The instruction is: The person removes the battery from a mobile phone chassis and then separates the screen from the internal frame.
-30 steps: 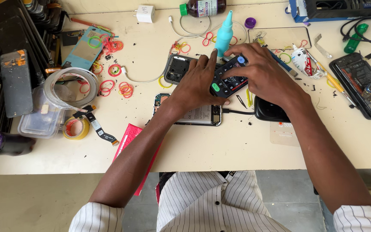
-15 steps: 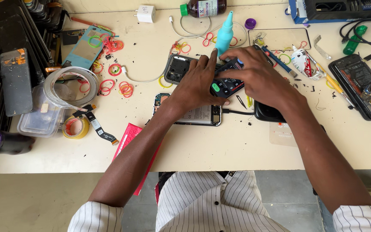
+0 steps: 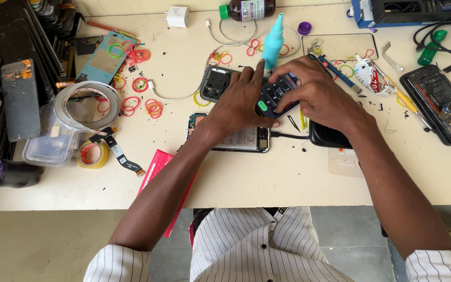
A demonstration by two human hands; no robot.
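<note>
Hands meet over a small black keypad device (image 3: 275,96), mid-tabletop toward the far edge. Left hand (image 3: 241,102) grips its left side, thumb beneath. Right hand (image 3: 319,96) clasps its right end, fingers curled over the top. Opened phone (image 3: 244,140) lies just below the device. Teal bottle (image 3: 273,44) stands just beyond.

A small black keypad phone (image 3: 273,97) with a green key and a blue key is lying face-up, tilting toward two o'clock, above an opened smartphone (image 3: 241,140) at its seven o'clock.
</note>
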